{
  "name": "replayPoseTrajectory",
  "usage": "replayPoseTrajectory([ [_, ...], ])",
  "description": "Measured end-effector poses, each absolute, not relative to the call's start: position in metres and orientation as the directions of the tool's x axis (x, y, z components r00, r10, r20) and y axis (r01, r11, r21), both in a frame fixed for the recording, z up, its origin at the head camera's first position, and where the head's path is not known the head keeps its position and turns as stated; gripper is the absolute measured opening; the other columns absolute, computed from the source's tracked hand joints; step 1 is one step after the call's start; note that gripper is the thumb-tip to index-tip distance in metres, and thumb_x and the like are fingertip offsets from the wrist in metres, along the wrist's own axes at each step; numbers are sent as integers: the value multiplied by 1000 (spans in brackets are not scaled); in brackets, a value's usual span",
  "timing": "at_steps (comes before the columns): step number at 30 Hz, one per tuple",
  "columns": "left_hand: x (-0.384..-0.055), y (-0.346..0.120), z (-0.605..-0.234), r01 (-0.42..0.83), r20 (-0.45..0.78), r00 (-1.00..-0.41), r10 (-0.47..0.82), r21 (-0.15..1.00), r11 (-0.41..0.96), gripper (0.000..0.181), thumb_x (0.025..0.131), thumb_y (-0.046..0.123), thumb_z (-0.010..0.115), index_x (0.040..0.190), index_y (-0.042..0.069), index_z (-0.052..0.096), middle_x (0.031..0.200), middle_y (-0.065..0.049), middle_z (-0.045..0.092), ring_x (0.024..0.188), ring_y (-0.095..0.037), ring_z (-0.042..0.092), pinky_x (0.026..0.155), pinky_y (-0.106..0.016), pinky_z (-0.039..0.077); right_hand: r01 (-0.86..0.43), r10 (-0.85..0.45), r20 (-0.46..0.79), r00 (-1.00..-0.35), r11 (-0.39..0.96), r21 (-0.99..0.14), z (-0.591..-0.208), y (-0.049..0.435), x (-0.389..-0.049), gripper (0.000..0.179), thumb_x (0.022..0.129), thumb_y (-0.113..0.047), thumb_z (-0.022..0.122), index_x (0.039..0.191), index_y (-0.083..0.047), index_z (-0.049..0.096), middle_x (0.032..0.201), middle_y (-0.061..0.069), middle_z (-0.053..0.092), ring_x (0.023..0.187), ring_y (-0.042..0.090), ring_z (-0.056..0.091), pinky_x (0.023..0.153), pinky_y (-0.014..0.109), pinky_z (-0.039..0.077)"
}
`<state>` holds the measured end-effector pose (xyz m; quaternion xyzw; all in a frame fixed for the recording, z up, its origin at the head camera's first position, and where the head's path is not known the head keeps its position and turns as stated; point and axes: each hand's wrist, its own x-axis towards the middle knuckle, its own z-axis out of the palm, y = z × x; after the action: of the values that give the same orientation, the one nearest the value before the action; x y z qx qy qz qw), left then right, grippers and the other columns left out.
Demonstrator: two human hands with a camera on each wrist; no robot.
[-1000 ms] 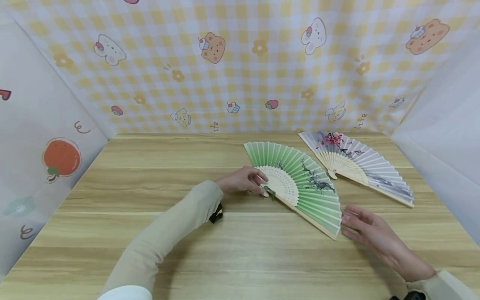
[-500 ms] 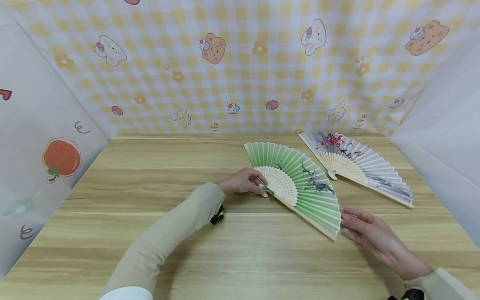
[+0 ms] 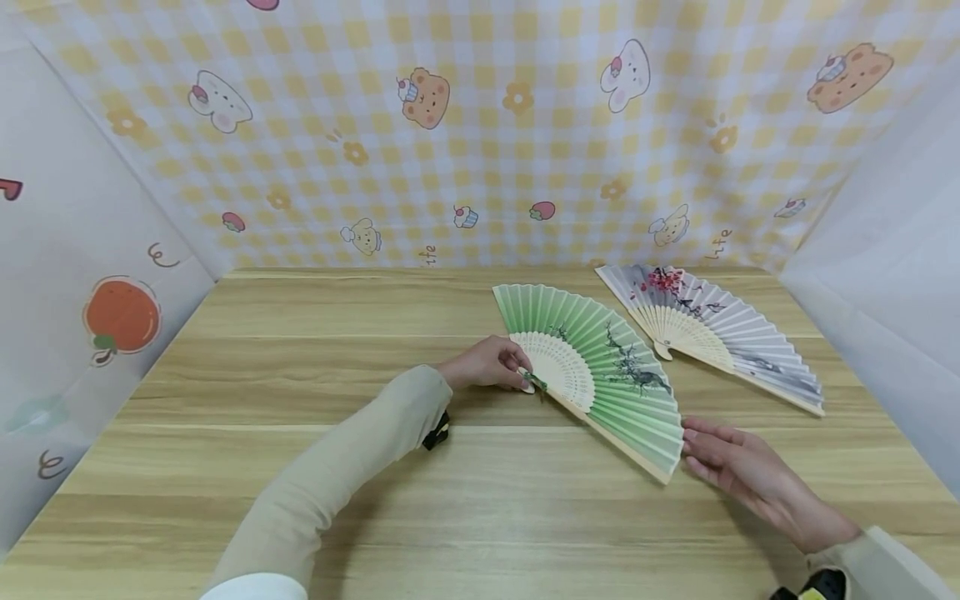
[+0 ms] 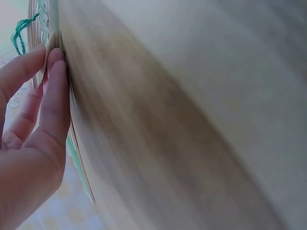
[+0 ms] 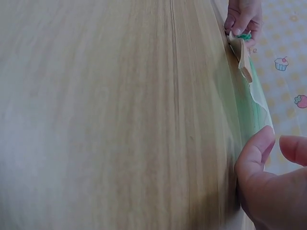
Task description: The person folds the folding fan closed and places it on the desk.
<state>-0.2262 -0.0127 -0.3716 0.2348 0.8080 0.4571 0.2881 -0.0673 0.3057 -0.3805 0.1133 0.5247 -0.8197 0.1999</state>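
A green folding fan (image 3: 630,358), spread wide with a dark branch print, lies on the table. My left hand (image 3: 483,363) pinches its pivot end, where a green cord (image 3: 537,381) is tied. In the left wrist view, thumb and fingers close on the stacked fan sticks (image 4: 53,43) from both sides. At the fan's lower right, my right hand (image 3: 750,475) has its fingertips right at the pleated outer edge, fingers loosely extended. The right wrist view shows that hand's thumb (image 5: 259,148) beside the green pleats (image 5: 256,100).
A second spread fan (image 3: 720,333), grey-white with pink blossoms, lies behind and right of the green one. The wooden table (image 3: 480,517) ends at a yellow checked cloth (image 3: 480,150) at the back. White cloth panels (image 3: 67,333) border both sides.
The green fan has turned slightly clockwise, its right tip shifting a little toward the front. Both hands stay in nearly the same places, left at the pivot, right by the outer edge.
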Motion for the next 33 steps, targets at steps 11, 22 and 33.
replayPoseTrajectory([
  [11, -223, -9, -373, 32, -284, -766, 577, 879, 475, 20, 73, -4, 68, 90, -4, 58, 69, -5, 56, 56, -11, 56, 58, -25, 52, 465, -217, -415, -884, -310, -829, -381, 304, -67, 14, 89, -5, 50, 93, -16, 58, 89, 4, 60, 80, 12, 58, 73, 24, 50],
  [22, -218, -8, -374, -27, -302, -793, 530, 885, 465, 16, 73, -6, 66, 87, -3, 58, 69, -6, 55, 55, -12, 56, 57, -25, 53, 423, -249, -388, -887, -103, -900, -386, 307, -68, 42, 90, -8, 50, 124, 6, 31, 96, -1, 58, 85, 12, 58, 76, 26, 50],
  [33, -216, -9, -375, -81, -312, -812, 493, 897, 435, 16, 73, -8, 66, 86, -4, 57, 66, -5, 51, 55, -12, 57, 57, -26, 53, 414, -272, -388, -880, -41, -909, -381, 297, -69, 69, 87, -3, 52, 131, 10, 2, 99, 6, 55, 90, 17, 58, 83, 32, 47],
])
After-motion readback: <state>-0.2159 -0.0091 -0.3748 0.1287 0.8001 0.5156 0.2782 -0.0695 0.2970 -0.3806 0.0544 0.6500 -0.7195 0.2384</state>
